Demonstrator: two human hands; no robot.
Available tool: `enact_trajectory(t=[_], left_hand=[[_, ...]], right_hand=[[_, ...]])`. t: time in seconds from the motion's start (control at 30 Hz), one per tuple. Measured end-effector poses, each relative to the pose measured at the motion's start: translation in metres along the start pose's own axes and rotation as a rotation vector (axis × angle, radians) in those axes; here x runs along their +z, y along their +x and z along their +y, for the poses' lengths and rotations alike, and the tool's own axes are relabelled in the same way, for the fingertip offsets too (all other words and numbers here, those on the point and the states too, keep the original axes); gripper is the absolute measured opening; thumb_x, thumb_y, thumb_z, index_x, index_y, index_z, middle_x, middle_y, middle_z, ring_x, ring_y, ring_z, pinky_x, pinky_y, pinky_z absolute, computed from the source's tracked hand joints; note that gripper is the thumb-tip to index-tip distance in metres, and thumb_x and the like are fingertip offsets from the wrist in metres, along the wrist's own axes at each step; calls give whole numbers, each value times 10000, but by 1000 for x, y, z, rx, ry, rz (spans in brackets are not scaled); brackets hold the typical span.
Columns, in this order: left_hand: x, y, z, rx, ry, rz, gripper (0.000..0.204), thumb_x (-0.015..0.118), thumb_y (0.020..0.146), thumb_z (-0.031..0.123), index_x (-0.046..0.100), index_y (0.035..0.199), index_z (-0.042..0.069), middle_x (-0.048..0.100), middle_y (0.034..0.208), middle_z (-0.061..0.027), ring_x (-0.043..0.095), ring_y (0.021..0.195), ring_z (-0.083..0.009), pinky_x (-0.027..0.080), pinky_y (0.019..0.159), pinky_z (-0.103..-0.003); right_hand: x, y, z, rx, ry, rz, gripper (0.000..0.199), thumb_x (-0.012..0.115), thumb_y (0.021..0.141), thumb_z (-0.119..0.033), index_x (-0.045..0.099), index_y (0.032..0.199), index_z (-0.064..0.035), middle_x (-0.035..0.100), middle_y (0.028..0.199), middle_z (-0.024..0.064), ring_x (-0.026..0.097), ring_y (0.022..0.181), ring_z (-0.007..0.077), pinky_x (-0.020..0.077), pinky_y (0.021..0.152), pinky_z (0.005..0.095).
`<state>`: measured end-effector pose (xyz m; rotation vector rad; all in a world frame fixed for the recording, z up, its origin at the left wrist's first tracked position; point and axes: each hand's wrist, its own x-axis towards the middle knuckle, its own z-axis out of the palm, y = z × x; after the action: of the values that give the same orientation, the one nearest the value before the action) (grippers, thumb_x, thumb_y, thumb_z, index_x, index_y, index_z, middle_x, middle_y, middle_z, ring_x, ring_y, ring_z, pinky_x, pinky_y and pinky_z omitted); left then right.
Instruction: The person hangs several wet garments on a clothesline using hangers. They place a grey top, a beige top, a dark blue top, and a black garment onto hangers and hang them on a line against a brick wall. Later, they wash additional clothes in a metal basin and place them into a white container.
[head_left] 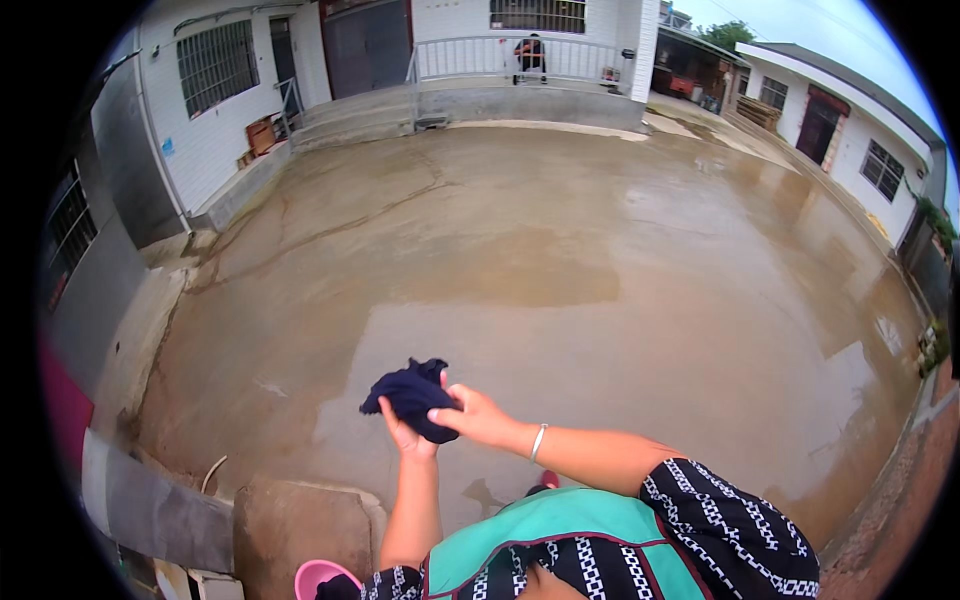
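A bunched dark navy cloth (pixel 412 398) is held up in front of me, above the wet concrete. My left hand (pixel 408 432) grips it from below, with the thumb along its near side. From the right, my right hand (pixel 478 414) has its fingers closed on the cloth's right edge. Folds hide some fingertips of both hands. What kind of garment or rag the cloth is, I cannot make out.
Wet concrete yard (pixel 480 230) spreads ahead. At lower left a pink basin (pixel 312 578) holds dark cloth, near a concrete slab (pixel 300 525). A person (pixel 530 60) sits behind the far railing (pixel 460 60). Steps (pixel 350 125) lie at far left.
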<state>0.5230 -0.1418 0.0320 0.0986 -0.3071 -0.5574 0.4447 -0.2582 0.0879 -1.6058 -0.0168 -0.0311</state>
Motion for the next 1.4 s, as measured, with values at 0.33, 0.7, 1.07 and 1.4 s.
enact_trajectory(t=[0.33, 0.7, 1.07, 1.4], left_hand=[[83, 6, -185, -387, 76, 54, 504, 485, 870, 472, 524, 1096, 23, 564, 1059, -148, 549, 998, -276, 466, 883, -412], [125, 19, -253, -556, 100, 99, 444, 496, 860, 420, 553, 1085, 42, 594, 1088, -134, 581, 1000, -292, 475, 909, -423], [147, 32, -226, -458, 31, -32, 430, 507, 872, 389, 553, 1058, 4, 580, 1055, -174, 545, 1024, -304, 433, 954, -437], [150, -17, -125, -282, 337, -11, 477, 465, 878, 415, 546, 1086, -6, 575, 1118, -176, 575, 997, -288, 462, 916, -411]], right_hand=[[-150, -171, -41, 187, 320, 102, 528, 551, 885, -387, 419, 1249, -27, 495, 1211, 102, 487, 1131, 210, 419, 937, 407], [-243, -224, -112, -805, -827, 783, 625, 560, 881, -253, 292, 1374, 23, 321, 1407, 200, 289, 1327, 318, 254, 1071, 391], [-253, -144, -237, -640, -839, 353, 581, 521, 803, -105, 361, 1361, -72, 603, 677, 99, 575, 627, 245, 470, 628, 389], [-149, -176, -258, -744, -385, -470, 410, 394, 922, -305, 601, 1159, -42, 641, 870, 102, 565, 751, 146, 463, 706, 282]])
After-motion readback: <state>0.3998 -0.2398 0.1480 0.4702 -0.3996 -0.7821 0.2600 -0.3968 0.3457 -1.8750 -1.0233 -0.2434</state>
